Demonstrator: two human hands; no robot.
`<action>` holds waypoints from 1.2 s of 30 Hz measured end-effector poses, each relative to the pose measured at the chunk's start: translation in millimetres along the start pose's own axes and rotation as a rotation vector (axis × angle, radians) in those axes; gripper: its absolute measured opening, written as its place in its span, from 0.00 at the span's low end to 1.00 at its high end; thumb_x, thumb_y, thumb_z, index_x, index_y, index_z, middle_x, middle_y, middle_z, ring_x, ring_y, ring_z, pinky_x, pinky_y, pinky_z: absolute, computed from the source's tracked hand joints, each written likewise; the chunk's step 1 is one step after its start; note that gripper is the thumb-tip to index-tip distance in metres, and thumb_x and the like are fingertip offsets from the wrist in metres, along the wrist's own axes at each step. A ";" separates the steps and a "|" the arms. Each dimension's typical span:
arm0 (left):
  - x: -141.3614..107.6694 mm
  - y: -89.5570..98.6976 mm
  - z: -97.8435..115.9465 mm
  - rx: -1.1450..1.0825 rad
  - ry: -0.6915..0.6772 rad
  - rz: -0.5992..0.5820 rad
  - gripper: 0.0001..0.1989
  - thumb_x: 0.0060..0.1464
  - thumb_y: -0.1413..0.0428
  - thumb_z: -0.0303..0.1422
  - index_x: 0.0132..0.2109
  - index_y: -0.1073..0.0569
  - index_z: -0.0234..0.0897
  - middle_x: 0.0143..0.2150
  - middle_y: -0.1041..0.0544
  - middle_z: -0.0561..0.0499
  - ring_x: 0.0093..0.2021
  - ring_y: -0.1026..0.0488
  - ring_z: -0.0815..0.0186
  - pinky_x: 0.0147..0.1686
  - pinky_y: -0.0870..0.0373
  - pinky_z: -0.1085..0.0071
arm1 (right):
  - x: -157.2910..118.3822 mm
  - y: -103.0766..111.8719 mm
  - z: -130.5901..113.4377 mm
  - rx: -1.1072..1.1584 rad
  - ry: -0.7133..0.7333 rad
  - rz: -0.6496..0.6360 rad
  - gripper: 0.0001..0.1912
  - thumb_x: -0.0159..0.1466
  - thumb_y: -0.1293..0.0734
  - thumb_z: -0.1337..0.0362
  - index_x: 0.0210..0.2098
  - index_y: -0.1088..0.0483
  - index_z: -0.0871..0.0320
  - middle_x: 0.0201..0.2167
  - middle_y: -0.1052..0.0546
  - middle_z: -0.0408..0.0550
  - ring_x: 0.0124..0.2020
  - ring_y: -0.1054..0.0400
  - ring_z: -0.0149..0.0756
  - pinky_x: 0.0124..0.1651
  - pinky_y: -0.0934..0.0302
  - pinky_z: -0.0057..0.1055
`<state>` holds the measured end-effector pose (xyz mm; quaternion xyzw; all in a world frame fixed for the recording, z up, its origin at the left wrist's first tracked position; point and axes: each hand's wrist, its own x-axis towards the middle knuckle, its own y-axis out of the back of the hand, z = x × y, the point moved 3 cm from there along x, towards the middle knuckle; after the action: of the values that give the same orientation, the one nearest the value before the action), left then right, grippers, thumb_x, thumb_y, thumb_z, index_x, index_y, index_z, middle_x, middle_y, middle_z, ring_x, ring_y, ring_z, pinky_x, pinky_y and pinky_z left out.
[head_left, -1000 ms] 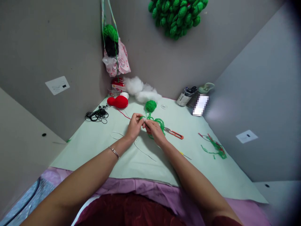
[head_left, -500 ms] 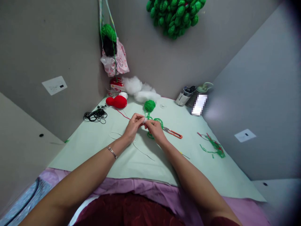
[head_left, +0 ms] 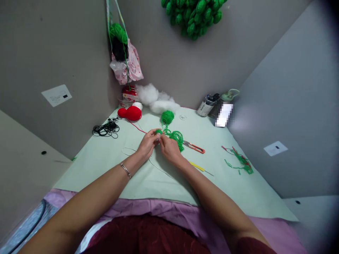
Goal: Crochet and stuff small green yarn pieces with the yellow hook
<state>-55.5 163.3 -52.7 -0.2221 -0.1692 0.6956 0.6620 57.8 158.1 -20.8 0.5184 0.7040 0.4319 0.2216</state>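
Note:
Near the middle of the table my two hands meet, both with curled fingers. My left hand [head_left: 148,143] grips a small green crocheted piece [head_left: 158,131], its lower part hidden by fingers. My right hand [head_left: 170,146] pinches at a bit of white stuffing [head_left: 159,135] against that piece; its fingertips are partly covered. Loose green yarn [head_left: 177,137] lies in loops just beyond the right hand, running back to a green yarn ball [head_left: 167,117]. Orange-handled thread snips [head_left: 194,146] touch the loops, and a yellow-handled crochet hook [head_left: 197,166] rests beside the right wrist.
White stuffing heaps [head_left: 161,102] and red yarn balls [head_left: 131,113] sit at the back. Tangled black cord [head_left: 106,128] lies left; green and red yarn scraps [head_left: 242,160] lie right. A pen cup [head_left: 206,106] and a phone [head_left: 224,115] stand in the back right corner.
The green crocheted piece now shows in my left hand, where white stuffing showed between the hands before. My right hand has shifted left and turned, uncovering more of the green loops and the yellow handle.

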 end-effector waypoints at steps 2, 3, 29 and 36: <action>-1.2 -0.1 -0.7 0.002 0.017 0.007 0.15 0.66 0.40 0.36 0.56 0.25 0.34 0.53 0.21 0.44 0.48 0.21 0.60 0.47 0.20 0.58 | -2.9 -1.5 -4.5 -0.046 0.011 -0.017 0.17 0.74 0.45 0.65 0.47 0.25 0.59 0.41 0.17 0.57 0.39 0.26 0.44 0.41 0.45 0.34; -1.4 0.0 -1.1 0.004 0.026 0.010 0.16 0.66 0.40 0.37 0.57 0.25 0.34 0.54 0.22 0.43 0.49 0.21 0.59 0.47 0.20 0.57 | -4.0 -2.2 -6.6 -0.063 0.015 -0.024 0.17 0.74 0.45 0.65 0.48 0.25 0.59 0.42 0.17 0.58 0.39 0.25 0.45 0.41 0.44 0.34; 0.3 5.8 42.6 -0.034 -0.175 0.047 0.10 0.53 0.38 0.31 0.43 0.27 0.37 0.36 0.23 0.53 0.31 0.24 0.70 0.44 0.24 0.66 | -70.7 100.3 73.8 -0.340 -0.051 -0.284 0.07 0.61 0.31 0.70 0.39 0.23 0.55 0.38 0.19 0.48 0.36 0.28 0.36 0.35 0.46 0.30; -6.7 -7.2 25.0 0.162 -0.215 -0.012 0.15 0.52 0.37 0.31 0.47 0.26 0.37 0.36 0.25 0.55 0.31 0.21 0.69 0.36 0.29 0.73 | -92.2 81.1 66.0 -0.453 -0.005 -0.341 0.12 0.64 0.40 0.76 0.39 0.26 0.60 0.41 0.21 0.57 0.43 0.29 0.42 0.40 0.44 0.33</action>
<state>-62.6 158.5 -27.3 -0.0911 -0.1837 0.7227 0.6600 185.2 105.4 -0.2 0.3305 0.6661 0.5336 0.4029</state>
